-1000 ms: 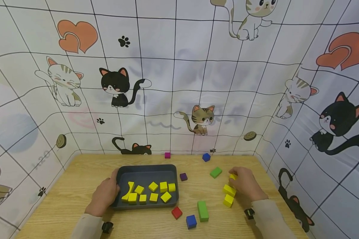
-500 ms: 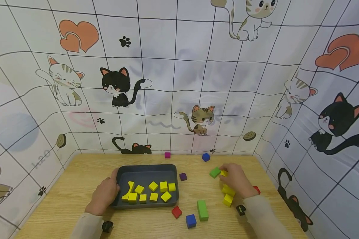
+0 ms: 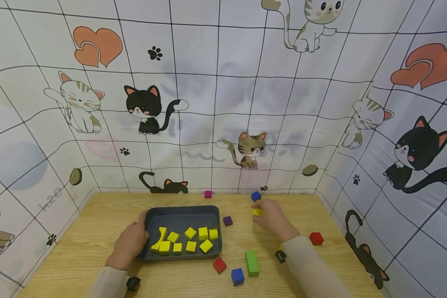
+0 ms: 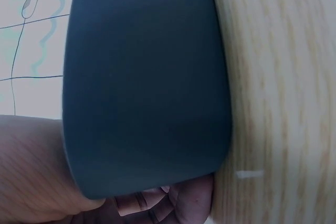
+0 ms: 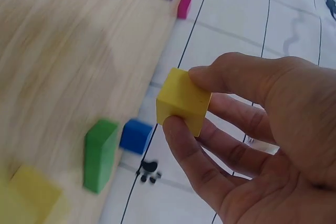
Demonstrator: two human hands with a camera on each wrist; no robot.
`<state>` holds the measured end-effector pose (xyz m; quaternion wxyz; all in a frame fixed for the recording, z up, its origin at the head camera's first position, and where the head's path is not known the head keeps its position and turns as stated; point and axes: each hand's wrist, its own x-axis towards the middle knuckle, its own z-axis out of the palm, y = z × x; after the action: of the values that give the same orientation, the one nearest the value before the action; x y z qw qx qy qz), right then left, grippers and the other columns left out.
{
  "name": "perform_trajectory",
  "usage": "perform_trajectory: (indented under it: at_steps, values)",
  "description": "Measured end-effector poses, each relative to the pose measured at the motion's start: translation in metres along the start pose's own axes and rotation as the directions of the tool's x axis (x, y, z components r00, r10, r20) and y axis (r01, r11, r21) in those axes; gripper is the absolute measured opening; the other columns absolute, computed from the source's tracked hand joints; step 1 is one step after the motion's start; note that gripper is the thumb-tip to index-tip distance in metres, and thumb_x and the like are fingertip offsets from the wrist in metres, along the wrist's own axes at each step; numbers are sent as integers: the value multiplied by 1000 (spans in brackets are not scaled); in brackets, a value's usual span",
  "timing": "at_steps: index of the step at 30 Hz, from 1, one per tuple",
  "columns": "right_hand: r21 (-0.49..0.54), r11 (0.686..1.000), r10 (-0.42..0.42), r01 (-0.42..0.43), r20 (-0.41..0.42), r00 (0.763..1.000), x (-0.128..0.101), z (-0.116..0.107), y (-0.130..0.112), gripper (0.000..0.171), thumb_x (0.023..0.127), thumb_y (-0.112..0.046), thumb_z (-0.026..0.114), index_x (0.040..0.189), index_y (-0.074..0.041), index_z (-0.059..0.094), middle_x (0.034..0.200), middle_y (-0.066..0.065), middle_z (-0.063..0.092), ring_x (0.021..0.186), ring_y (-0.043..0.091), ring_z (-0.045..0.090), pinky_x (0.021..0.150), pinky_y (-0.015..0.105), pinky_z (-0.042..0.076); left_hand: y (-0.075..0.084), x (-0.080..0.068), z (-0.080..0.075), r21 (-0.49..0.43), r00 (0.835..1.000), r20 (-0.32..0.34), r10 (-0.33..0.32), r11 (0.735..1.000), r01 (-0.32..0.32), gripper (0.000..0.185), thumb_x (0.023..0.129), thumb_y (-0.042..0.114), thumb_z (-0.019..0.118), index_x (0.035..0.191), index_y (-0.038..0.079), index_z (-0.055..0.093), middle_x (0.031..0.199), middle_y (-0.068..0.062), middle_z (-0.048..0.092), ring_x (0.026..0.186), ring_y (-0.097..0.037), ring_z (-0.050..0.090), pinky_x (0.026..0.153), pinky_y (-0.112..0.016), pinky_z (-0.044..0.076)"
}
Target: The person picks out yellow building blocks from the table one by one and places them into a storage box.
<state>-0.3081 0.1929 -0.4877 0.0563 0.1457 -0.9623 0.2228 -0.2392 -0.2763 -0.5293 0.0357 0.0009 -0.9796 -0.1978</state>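
A dark grey tray (image 3: 184, 215) with several yellow blocks (image 3: 191, 246) in its front half lies left of centre on the table. My left hand (image 3: 128, 240) holds it by its left side; in the left wrist view the tray's dark wall (image 4: 147, 82) hides part of that hand. Off the table surface, a yellow cube (image 5: 184, 98) is pinched between the thumb and fingers of my right hand (image 3: 273, 219), right of the tray. That hand covers the green block (image 5: 100, 156) in the head view. Another yellow block (image 5: 37, 192) shows blurred in the right wrist view.
Around the tray on the table (image 3: 97, 223) lie a purple cube (image 3: 228, 221), a magenta cube (image 3: 208, 194), a red block (image 3: 219, 265), a blue cube (image 3: 237, 276) and a long green block (image 3: 252, 263). Farther right are another red block (image 3: 316, 238) and a blue one (image 3: 255, 196).
My right hand has moved left with the yellow cube, away from the other yellow blocks and over the green block. The red block at the right has come into view. My left hand stays put.
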Motion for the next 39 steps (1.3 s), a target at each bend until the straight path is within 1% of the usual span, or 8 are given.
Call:
perform_trajectory:
  at_steps: [6,13,15,18,20,27,33,39]
  values:
    - [4,999,-42,42,15,999,13,10,-27,32,96,-5,91,127,0,86,132,17,85,125,37,79,110,54,65,0,0,2,-3,1000,8,-15,1000,15,75,107,5,66,173,-7,34,110,-30,75,75,-28,64,66,-48,57]
    - [49,993,-109,107,51,993,25,22,-54,31,97,-3,90,127,1,85,129,18,85,125,38,77,112,56,64,-1,-1,1,-1,1000,6,-5,1000,5,74,107,4,65,173,-9,34,108,-31,74,74,-28,64,65,-49,57]
    - [45,991,-129,126,59,990,26,25,-62,30,97,-4,90,126,1,85,127,17,85,121,37,76,111,55,63,-1,-1,1,1,1000,5,-5,1000,5,74,107,4,66,172,-9,34,108,-31,74,74,-28,64,66,-49,57]
    - [24,988,-152,151,68,986,29,30,-74,29,97,-5,90,125,0,86,122,16,85,110,31,74,104,53,63,-1,0,1,1,1000,6,-14,1000,14,74,107,4,65,173,-8,34,110,-32,74,76,-28,65,67,-49,58]
    - [12,987,-159,158,75,984,31,33,-82,29,98,-7,90,125,-1,86,121,15,84,106,28,72,102,51,63,-1,0,2,-2,1000,11,-20,1000,20,74,107,5,65,173,-7,34,112,-32,75,77,-28,65,68,-49,58]
    - [45,986,-163,159,106,981,38,42,-101,30,101,-8,88,130,-3,85,127,14,82,118,30,74,110,50,65,-1,0,1,-3,1000,5,-5,1000,5,74,106,4,65,172,-8,34,106,-30,74,74,-29,64,66,-50,57]
    - [27,989,-148,145,118,982,42,51,-111,30,103,-13,89,132,-8,86,128,10,81,117,25,72,109,45,65,-3,0,2,6,1000,-9,24,1000,-24,74,107,3,66,172,-9,35,98,-25,72,69,-26,59,62,-46,52]
    - [27,987,-160,157,140,977,44,57,-117,29,104,-14,88,132,-8,85,130,10,82,119,25,74,110,43,65,-4,1,5,17,999,-21,45,999,-45,73,107,3,66,172,-11,35,92,-22,70,65,-24,56,58,-41,48]
